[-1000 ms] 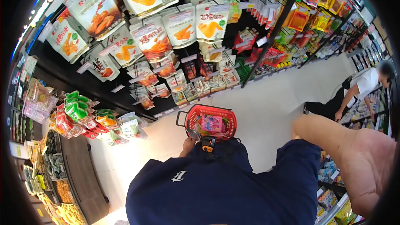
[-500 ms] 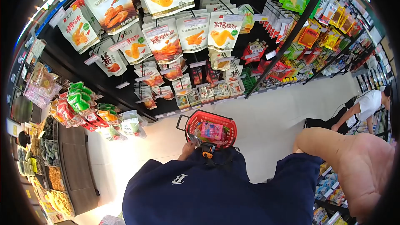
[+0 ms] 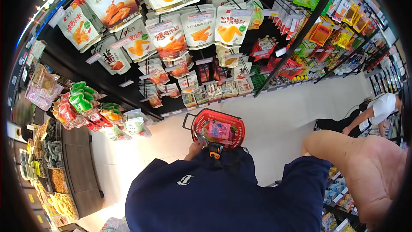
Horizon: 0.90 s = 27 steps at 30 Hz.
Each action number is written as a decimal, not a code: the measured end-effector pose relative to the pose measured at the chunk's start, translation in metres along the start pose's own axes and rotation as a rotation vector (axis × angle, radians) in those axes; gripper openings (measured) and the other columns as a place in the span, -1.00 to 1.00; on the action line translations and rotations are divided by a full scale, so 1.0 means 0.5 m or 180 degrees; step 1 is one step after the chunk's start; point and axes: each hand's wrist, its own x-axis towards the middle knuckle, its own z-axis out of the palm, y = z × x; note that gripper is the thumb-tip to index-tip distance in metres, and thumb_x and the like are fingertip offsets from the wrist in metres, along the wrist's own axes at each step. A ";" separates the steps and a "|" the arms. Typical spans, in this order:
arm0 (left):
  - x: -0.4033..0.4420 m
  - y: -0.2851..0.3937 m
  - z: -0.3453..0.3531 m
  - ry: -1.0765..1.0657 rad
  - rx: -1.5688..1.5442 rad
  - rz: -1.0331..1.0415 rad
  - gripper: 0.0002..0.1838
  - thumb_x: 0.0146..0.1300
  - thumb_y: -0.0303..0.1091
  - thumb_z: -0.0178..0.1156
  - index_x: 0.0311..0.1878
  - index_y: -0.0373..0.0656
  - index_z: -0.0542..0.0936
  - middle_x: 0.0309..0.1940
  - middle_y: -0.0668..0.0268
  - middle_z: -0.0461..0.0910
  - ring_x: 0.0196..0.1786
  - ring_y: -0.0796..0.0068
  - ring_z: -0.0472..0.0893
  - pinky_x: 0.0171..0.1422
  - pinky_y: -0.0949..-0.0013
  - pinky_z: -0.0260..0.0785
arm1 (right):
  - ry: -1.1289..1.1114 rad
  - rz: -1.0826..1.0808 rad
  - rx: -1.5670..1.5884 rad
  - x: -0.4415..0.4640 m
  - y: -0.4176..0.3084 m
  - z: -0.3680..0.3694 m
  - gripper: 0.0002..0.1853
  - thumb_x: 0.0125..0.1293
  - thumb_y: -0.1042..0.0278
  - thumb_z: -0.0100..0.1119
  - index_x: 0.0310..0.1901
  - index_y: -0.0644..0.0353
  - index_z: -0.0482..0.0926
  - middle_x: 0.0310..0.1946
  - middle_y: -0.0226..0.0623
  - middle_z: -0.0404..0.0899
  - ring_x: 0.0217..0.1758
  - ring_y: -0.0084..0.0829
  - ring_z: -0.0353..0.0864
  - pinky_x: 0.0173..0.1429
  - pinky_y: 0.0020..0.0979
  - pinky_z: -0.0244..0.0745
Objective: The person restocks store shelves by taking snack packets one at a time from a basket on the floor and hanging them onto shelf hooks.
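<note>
My left hand [image 3: 195, 148] is small and low at the left edge of the red basket [image 3: 240, 129], closed round something greyish and clear that I cannot make out. Inside the basket lies a pink package [image 3: 219, 129], with green and other coloured items partly under it. An orange and black device [image 3: 215, 151] hangs at the front of the dark blue shirt, close to the near rim. My right hand [image 3: 380, 174] looms large at the right edge, raised beside the sleeve; its fingers are cut off by the dark border.
Hanging food pouches [image 3: 198, 28] fill the black rack ahead. Red and green packets [image 3: 81, 103] hang at the left above a brown counter [image 3: 79, 167] with bulk goods. A person in a white top [image 3: 382, 107] bends by the right shelves. Pale floor [image 3: 274, 124] lies between.
The racks have shifted right in view since the first frame, though little since the second. The person at the right sits lower in view. Both my hands keep nearly the same pose.
</note>
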 end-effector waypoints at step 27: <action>-0.013 0.193 -0.156 0.1227 -0.0623 0.0051 -0.63 0.32 -0.10 0.06 -0.28 -0.29 0.58 -0.38 -0.13 0.59 -0.25 -0.16 0.60 -0.20 -0.04 0.40 | 0.0688 0.5241 -0.0367 -0.234 -0.169 0.263 -0.81 0.38 0.43 0.12 -0.05 0.33 0.55 -0.26 -0.21 0.59 -0.29 -0.47 0.59 -0.05 -0.46 0.51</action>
